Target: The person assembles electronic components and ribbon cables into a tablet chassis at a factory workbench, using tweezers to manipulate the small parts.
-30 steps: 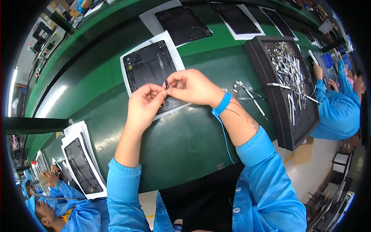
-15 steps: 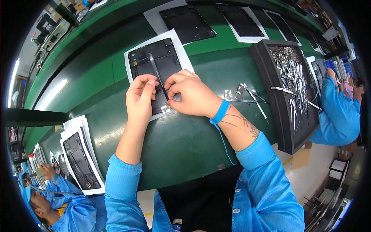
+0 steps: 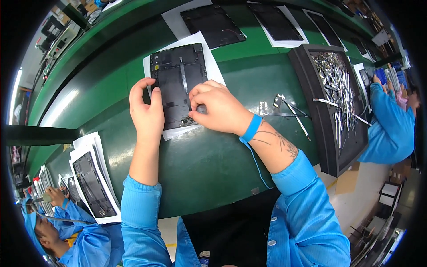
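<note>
A black tablet back cover [image 3: 170, 95] lies on white sheets [image 3: 214, 66] on the bench in front of me. My left hand [image 3: 147, 109] holds its left edge, thumb and forefinger curved at the rim. Along the cover's inside runs a thin flat ribbon cable [image 3: 183, 76], silvery at its upper part and dark lower down. My right hand [image 3: 220, 107] pinches near the cable's lower end, fingertips low over the cover. A small circuit board [image 3: 187, 121] shows at the cover's lower edge, partly beside my right fingers.
Loose ribbon cables [image 3: 293, 115] lie to the right, beside a black tray [image 3: 307, 104] heaped with more cables. Other tablet covers [image 3: 212, 26] on paper line the far side. Another cover [image 3: 94, 184] rests on sheets at left. Co-workers in blue sit at both sides.
My left hand has left the cable and moved left to the cover's edge. The cover has turned slightly, and the cable now lies straighter along it. My right hand stays near the cable's lower end.
</note>
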`<state>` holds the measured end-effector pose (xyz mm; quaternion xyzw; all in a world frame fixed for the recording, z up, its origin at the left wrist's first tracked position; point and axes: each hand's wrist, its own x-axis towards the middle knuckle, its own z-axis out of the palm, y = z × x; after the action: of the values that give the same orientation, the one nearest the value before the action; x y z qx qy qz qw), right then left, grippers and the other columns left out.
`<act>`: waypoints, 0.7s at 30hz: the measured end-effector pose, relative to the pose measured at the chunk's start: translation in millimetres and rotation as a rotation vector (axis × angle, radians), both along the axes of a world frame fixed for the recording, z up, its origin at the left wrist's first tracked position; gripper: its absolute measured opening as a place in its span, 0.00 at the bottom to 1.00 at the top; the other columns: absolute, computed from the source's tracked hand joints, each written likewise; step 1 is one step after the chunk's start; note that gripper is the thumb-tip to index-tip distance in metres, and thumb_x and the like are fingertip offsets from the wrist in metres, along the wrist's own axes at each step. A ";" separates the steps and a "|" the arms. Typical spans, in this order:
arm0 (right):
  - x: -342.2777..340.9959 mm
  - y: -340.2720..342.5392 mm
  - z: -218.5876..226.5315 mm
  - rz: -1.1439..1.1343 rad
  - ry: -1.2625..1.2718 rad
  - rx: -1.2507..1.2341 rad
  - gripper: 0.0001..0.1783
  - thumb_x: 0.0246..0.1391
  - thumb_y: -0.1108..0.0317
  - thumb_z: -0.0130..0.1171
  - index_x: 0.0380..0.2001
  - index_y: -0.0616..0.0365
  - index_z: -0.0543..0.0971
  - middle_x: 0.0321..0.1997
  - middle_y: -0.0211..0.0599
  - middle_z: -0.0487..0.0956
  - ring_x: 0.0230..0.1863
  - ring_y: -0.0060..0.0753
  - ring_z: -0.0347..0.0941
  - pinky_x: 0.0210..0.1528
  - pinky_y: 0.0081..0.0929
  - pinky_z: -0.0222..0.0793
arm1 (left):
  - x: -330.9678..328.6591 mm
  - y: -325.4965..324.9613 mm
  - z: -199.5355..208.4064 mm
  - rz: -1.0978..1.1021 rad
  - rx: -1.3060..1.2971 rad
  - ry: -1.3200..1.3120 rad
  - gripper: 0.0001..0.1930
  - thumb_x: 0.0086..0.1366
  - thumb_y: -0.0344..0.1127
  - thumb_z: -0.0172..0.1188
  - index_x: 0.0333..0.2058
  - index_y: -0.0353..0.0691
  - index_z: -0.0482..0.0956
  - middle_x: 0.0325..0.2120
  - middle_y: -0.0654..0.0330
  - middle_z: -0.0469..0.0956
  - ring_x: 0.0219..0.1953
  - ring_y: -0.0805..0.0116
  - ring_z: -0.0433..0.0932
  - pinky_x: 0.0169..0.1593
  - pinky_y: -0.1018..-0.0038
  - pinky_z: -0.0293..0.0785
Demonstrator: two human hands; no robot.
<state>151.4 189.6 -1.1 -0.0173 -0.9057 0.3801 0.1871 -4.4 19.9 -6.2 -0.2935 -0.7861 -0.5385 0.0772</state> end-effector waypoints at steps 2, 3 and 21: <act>0.2 0.4 2.1 0.006 -0.007 0.015 0.10 0.52 0.65 0.79 0.27 0.55 0.86 0.47 0.30 0.86 0.54 0.44 0.78 0.60 0.40 0.73 | -9.8 -4.9 -5.3 0.015 -0.182 0.056 0.15 0.75 0.33 0.65 0.56 0.36 0.83 0.57 0.47 0.84 0.64 0.48 0.79 0.79 0.50 0.60; -0.3 -1.5 3.5 0.008 -0.006 0.014 0.10 0.52 0.65 0.79 0.27 0.55 0.86 0.47 0.30 0.86 0.54 0.44 0.78 0.60 0.40 0.73 | -13.8 -3.1 -10.2 0.072 -0.300 0.138 0.17 0.76 0.35 0.63 0.59 0.36 0.82 0.60 0.47 0.83 0.65 0.46 0.78 0.80 0.46 0.56; 1.2 -13.1 11.3 -0.060 -0.015 0.088 0.11 0.49 0.63 0.81 0.26 0.54 0.87 0.51 0.30 0.83 0.60 0.44 0.74 0.65 0.44 0.67 | -15.3 -3.3 -10.1 -0.208 0.379 -0.458 0.22 0.81 0.26 0.55 0.70 0.30 0.68 0.67 0.48 0.76 0.64 0.66 0.77 0.69 0.70 0.72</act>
<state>152.5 176.6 10.2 -0.0393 -0.9219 0.3340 0.1922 -19.6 16.6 -16.2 -0.2240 -0.6345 -0.7324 -0.1039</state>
